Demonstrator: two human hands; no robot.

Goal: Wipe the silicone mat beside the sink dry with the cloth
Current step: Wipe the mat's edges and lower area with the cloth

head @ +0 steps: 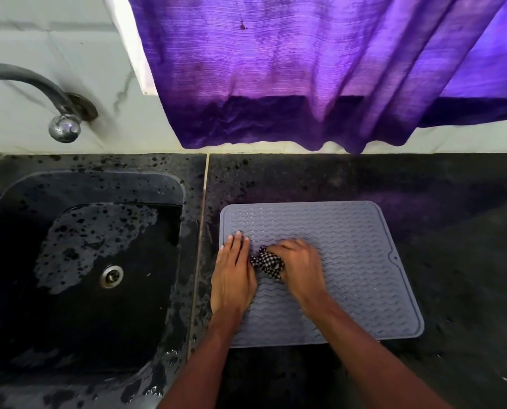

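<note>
A purple curtain [320, 69] hangs across the top of the view, its dark lower hem ending just above the back edge of the black stone countertop [423, 202]. The left part of the countertop is taken up by a black sink [78, 278], wet and blotched, with a round metal drain [111, 276] near its middle and a curved tap [39, 93] fixed to the pale wall behind it.

The grey silicone mat [349, 261] lies flat on the countertop just right of the sink, separated from it by a thin pale seam in the stone (its ridges run in wavy lines, and a small tab with a hole sticks out on its right edge). Its front edge sits well back from the countertop's front edge.

The left hand [233, 278] rests palm down along the mat's left edge, fingers extended and close together, gripping nothing. The right hand [299, 267] sits just beside it on the left half of the mat, fingers curled down over a bunched black-and-white checked cloth [267, 262] and pressing it against the mat. The cloth pokes out between the two hands and touches the left one.
</note>
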